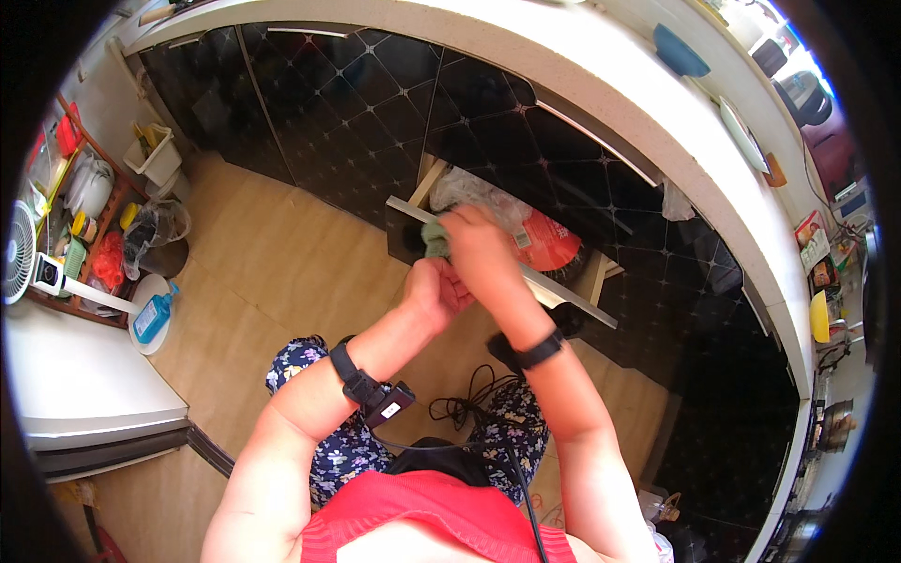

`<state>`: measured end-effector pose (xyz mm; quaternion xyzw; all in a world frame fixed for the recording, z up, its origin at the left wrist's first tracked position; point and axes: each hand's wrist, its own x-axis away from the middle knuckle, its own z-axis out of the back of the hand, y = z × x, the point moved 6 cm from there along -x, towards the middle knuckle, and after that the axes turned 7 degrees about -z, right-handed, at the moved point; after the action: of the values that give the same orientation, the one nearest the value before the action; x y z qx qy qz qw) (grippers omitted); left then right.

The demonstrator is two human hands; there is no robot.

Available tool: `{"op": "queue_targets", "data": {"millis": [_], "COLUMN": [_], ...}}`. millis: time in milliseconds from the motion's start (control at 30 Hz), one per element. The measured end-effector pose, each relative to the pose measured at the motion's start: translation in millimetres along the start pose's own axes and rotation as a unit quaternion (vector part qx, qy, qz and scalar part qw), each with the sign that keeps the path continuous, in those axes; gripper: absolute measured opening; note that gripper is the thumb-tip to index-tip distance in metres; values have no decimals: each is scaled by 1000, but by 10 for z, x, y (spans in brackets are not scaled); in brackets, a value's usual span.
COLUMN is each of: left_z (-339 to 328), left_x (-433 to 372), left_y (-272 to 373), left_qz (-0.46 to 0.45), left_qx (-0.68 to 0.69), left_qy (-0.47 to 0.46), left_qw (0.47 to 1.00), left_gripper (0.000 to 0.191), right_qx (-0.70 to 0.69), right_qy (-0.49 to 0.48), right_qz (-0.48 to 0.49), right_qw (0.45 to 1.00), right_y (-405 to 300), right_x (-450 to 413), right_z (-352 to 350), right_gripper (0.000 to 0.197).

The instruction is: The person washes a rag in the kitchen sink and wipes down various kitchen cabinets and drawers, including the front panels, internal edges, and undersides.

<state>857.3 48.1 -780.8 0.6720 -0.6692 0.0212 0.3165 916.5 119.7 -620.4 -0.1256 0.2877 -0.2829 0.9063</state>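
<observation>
A pulled-out drawer with a black front and a metallic top edge is before me. My right hand reaches over that edge and grips a crumpled green cloth. Just below, my left hand is curled close against the cloth and the right hand; whether its fingers hold anything is hidden. Inside the drawer lie clear plastic bags and a red printed package.
Black patterned cabinet doors surround the drawer under a white countertop. Black cables hang between my knees. At left stand a loaded rack, a white fan and a blue pump bottle.
</observation>
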Motion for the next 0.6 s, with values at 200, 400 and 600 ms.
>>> {"op": "queue_targets", "data": {"millis": [200, 400, 600], "left_z": [-354, -337, -222], "left_x": [107, 35, -19], "left_y": [-152, -159, -103], "left_qz": [13, 6, -11], "left_qx": [-20, -34, -48], "left_qy": [34, 18, 39], "left_qw": [999, 999, 998], "left_gripper": [45, 47, 43], "right_qx": [62, 275, 47], "right_qy": [41, 21, 229], "right_qz": [-69, -201, -309], "right_qw": [995, 940, 922], "right_y": [756, 1694, 1667], "right_x": [1275, 2416, 2519], "right_z": [1354, 2393, 2409], "right_gripper": [31, 32, 32]}}
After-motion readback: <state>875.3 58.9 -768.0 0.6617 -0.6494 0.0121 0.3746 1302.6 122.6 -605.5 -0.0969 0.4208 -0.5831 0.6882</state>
